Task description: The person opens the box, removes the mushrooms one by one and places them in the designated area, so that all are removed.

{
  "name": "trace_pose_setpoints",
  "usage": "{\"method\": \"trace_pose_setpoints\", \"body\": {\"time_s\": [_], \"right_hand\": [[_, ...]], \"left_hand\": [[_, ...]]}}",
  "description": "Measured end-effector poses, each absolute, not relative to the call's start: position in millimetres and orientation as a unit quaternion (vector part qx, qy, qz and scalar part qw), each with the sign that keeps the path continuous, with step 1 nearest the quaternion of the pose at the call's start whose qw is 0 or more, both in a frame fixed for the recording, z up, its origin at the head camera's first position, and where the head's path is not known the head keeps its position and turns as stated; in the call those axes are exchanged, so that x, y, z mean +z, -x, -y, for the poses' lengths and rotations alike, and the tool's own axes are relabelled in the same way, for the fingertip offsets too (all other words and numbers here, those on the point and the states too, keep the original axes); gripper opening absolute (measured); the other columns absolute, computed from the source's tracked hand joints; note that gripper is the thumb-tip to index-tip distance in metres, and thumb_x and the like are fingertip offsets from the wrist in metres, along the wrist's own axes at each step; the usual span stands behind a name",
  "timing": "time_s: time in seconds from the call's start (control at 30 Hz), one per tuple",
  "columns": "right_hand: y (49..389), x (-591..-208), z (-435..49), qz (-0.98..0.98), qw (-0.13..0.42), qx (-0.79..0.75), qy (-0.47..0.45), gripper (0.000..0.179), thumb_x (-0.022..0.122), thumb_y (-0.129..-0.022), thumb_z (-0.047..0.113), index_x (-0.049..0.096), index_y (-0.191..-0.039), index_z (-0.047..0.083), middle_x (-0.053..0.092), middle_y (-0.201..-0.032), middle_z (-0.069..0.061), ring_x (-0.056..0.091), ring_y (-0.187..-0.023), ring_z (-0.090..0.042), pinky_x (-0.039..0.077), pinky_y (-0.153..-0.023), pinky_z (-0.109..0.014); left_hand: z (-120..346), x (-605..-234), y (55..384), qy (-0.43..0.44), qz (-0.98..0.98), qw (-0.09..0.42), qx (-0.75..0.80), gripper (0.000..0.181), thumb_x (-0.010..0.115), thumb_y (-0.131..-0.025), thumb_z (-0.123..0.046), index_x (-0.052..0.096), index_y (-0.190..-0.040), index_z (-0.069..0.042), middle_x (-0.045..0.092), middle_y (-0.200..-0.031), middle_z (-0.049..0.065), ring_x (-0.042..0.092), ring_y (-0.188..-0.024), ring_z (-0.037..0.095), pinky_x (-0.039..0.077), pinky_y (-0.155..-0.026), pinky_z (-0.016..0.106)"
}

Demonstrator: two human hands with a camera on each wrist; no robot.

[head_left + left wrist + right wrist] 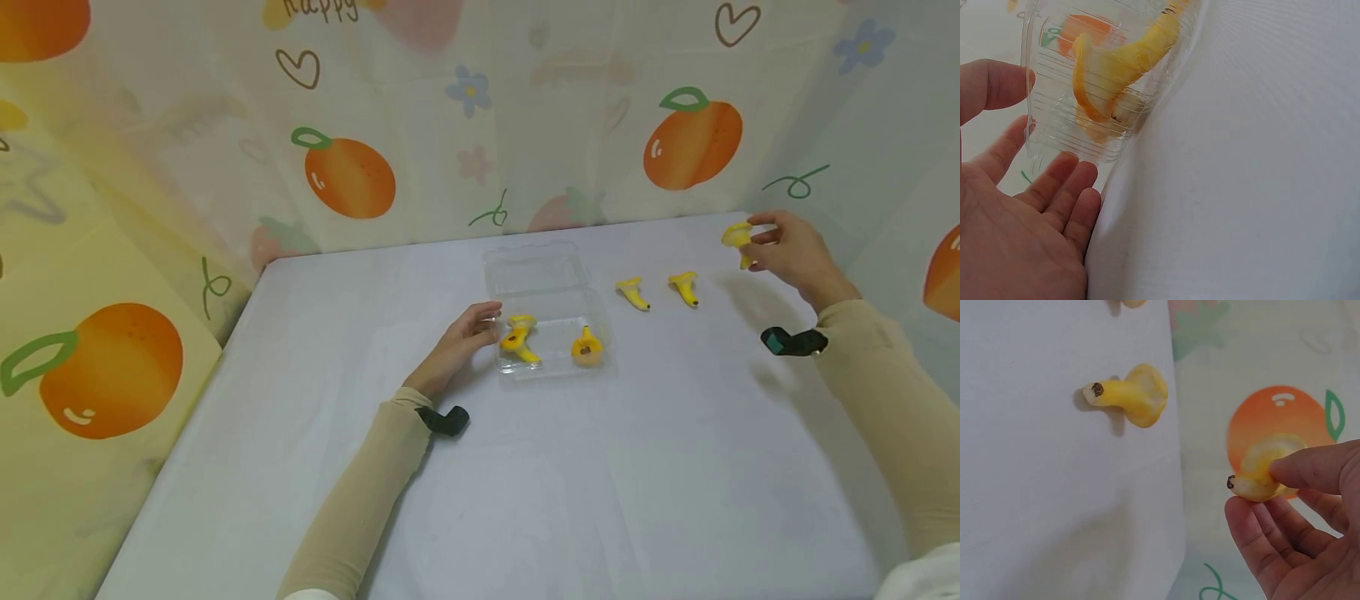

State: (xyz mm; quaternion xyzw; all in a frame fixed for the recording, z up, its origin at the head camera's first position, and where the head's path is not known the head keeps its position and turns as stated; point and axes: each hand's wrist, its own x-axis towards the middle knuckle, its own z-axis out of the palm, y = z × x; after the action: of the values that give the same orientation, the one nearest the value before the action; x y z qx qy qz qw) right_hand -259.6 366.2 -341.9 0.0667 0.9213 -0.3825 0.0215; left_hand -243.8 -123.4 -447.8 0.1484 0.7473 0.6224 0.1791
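Observation:
My right hand [791, 254], raised over the far right of the table, pinches a yellow trumpet-shaped mushroom [738, 236] between thumb and fingers. In the right wrist view, the held mushroom [1266, 469] shows a flared cap and a dark stem tip. My left hand [461, 346] is at the left side of an open clear plastic clamshell box [551, 377], its relaxed fingertips right at the rim [1029, 100]. Inside the box, two yellow mushrooms [519, 340] lie together on the left, and another mushroom [587, 347] lies on the right.
Right of the box, two more yellow mushrooms [633, 293] [683, 288] lie apart on the white tabletop [570, 483]. The box's hinged lid [536, 268] lies folded back toward the rear. A fruit-printed cloth [480, 125] hangs behind the table.

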Motion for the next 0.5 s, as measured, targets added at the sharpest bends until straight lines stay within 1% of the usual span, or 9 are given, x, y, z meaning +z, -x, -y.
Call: {"method": "trace_pose_setpoints", "body": {"time_s": [0.13,0.23,0.27,0.3,0.33,0.4,0.43,0.5], "right_hand": [[261,-347,-368,-0.919,0.023,-0.388,-0.07,0.065,0.054,-0.102,0.024,0.027,-0.154,-0.003,0.043,-0.139,-0.034,0.062,-0.074,-0.003,0.047,-0.066,-0.008],[262,-350,-369,-0.917,0.028,-0.39,-0.074,0.065,0.055,-0.102,0.025,0.027,-0.154,-0.002,0.043,-0.141,-0.034,0.063,-0.076,-0.004,0.046,-0.066,-0.008],[262,-351,-369,-0.918,0.03,-0.389,-0.075,0.065,0.055,-0.102,0.025,0.027,-0.154,-0.002,0.044,-0.141,-0.034,0.063,-0.076,-0.004,0.046,-0.067,-0.008],[263,-352,-368,-0.918,0.032,-0.388,-0.076,0.066,0.055,-0.102,0.026,0.026,-0.155,-0.002,0.044,-0.141,-0.034,0.064,-0.076,-0.004,0.049,-0.07,-0.011],[263,-352,-368,-0.918,0.035,-0.387,-0.077,0.066,0.055,-0.102,0.026,0.026,-0.155,-0.002,0.044,-0.142,-0.034,0.064,-0.075,-0.003,0.05,-0.074,-0.015],[263,-354,-367,-0.917,0.042,-0.388,-0.08,0.068,0.055,-0.102,0.027,0.024,-0.155,-0.003,0.043,-0.143,-0.034,0.063,-0.074,-0.001,0.055,-0.088,-0.029],[262,-354,-366,-0.916,0.046,-0.39,-0.08,0.069,0.055,-0.102,0.027,0.022,-0.155,-0.004,0.042,-0.143,-0.035,0.062,-0.073,0.0,0.055,-0.095,-0.038],[261,-354,-365,-0.913,0.054,-0.396,-0.082,0.072,0.054,-0.103,0.027,0.018,-0.156,-0.005,0.04,-0.145,-0.036,0.061,-0.072,0.001,0.047,-0.106,-0.057]], "left_hand": [[124,-448,245,-0.147,-0.746,0.181,0.624,0.057,0.057,-0.098,-0.014,0.041,-0.153,-0.014,0.043,-0.157,0.007,0.042,-0.142,0.028,0.03,-0.121,0.052],[124,-448,245,-0.145,-0.745,0.182,0.626,0.056,0.057,-0.099,-0.013,0.041,-0.153,-0.014,0.043,-0.157,0.006,0.042,-0.142,0.028,0.031,-0.121,0.052],[124,-448,245,-0.145,-0.745,0.182,0.625,0.056,0.056,-0.099,-0.013,0.041,-0.153,-0.015,0.043,-0.157,0.006,0.042,-0.142,0.028,0.031,-0.121,0.052],[124,-448,245,-0.145,-0.745,0.183,0.625,0.056,0.056,-0.099,-0.013,0.041,-0.153,-0.015,0.043,-0.157,0.006,0.042,-0.142,0.028,0.031,-0.122,0.052],[124,-447,244,-0.144,-0.745,0.184,0.624,0.056,0.056,-0.099,-0.013,0.041,-0.153,-0.014,0.043,-0.157,0.006,0.042,-0.142,0.027,0.03,-0.122,0.052],[124,-447,244,-0.143,-0.746,0.185,0.624,0.056,0.056,-0.099,-0.014,0.041,-0.153,-0.014,0.042,-0.158,0.006,0.041,-0.143,0.027,0.03,-0.122,0.052],[124,-447,243,-0.143,-0.746,0.186,0.624,0.056,0.056,-0.099,-0.014,0.04,-0.153,-0.014,0.042,-0.158,0.006,0.041,-0.143,0.027,0.03,-0.122,0.052],[124,-446,243,-0.141,-0.745,0.187,0.624,0.056,0.056,-0.099,-0.014,0.04,-0.153,-0.014,0.042,-0.158,0.007,0.041,-0.143,0.027,0.03,-0.122,0.052]]}}
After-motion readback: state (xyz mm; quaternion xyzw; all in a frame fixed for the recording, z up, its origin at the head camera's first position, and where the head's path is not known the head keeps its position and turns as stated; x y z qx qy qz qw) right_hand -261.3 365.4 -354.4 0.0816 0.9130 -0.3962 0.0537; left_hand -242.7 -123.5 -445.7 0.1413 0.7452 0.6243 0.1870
